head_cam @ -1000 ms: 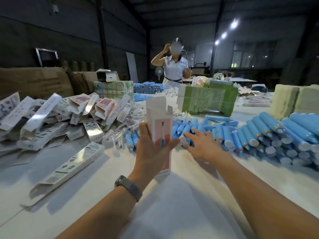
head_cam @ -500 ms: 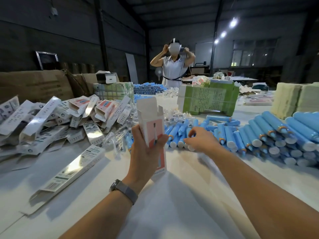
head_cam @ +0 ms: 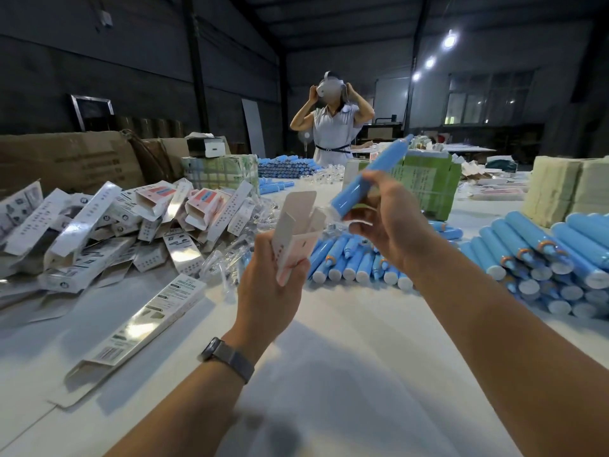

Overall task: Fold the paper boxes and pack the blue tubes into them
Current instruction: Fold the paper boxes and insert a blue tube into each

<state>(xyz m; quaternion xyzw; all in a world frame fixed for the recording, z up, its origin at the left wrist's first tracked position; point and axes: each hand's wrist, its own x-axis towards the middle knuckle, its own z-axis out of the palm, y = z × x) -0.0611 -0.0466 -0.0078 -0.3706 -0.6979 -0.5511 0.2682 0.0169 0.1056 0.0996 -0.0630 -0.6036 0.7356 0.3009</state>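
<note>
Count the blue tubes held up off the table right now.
1: the blue tube gripped in the right hand, just above the open box in the left hand. All others lie in piles.

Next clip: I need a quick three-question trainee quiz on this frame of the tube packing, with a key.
1. True or false: the blue tube is already inside the paper box.
2. Which hand holds the tube? A) left hand B) right hand
3. Fill in: the box's top flaps are ____.

Key: 1 false, the tube is in the air just right of the box's mouth; 2 B; 3 open.
</note>
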